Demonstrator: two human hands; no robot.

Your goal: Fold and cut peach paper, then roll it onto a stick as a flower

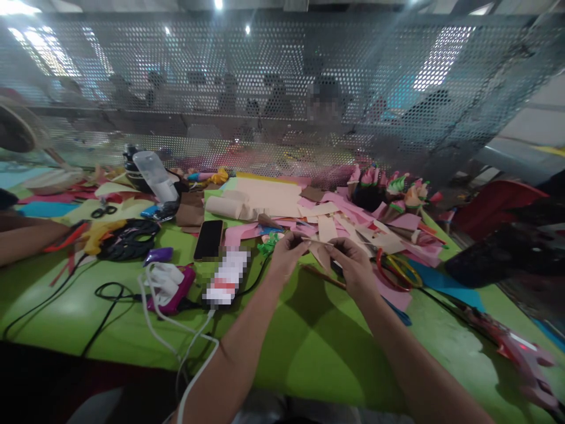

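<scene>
My left hand point(289, 252) and my right hand point(351, 259) are close together over the table's middle. Fingertips of both hands pinch a thin cream-coloured piece point(321, 253), perhaps paper or felt; its exact kind I cannot make out. Part of it hangs between the hands. Just left of my left hand lies a small green curled decoration point(268, 244). Scissors with red and yellow handles point(399, 272) lie beside my right wrist. Behind the hands is a heap of pink and cream strips point(344, 221).
A pink glue gun point(521, 353) lies at the right edge. To the left are a lit phone point(227, 280) on a white cable, a dark phone point(209, 240) and a magenta case point(176, 294). A clear bottle point(155, 176), a co-worker's arm point(26, 238) and a perforated metal screen point(265, 76) stand farther off.
</scene>
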